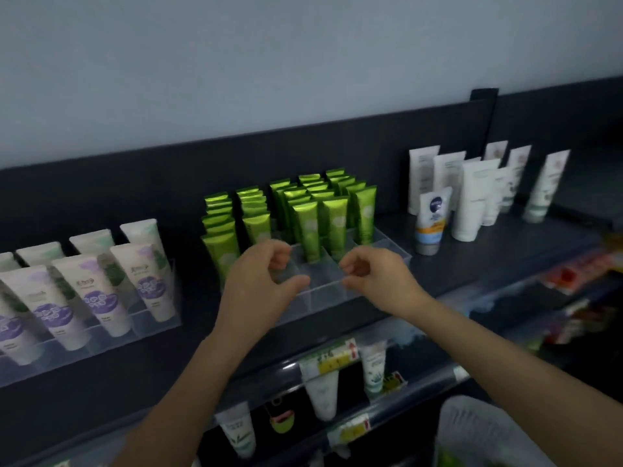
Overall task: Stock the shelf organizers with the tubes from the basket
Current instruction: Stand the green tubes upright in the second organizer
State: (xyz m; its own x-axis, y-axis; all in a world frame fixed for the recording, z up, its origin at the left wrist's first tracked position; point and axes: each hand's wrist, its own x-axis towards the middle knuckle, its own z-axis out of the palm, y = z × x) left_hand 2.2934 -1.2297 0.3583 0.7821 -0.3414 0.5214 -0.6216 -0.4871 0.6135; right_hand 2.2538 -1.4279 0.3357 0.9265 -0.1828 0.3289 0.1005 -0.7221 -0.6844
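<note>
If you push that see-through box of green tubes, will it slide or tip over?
Probably slides: the clear box looks smooth, stiff plastic on a flat shelf. Likely back-heavy, since the green tubes crowd the rear. The tall tubes might wobble.

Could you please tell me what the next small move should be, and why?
Probably release the right hand and reach down to the basket for a tube. Both it and the left hand seem to pinch the front wall of the clear organizer, neither holds a tube, and the compartments before the green tubes are empty.
</note>
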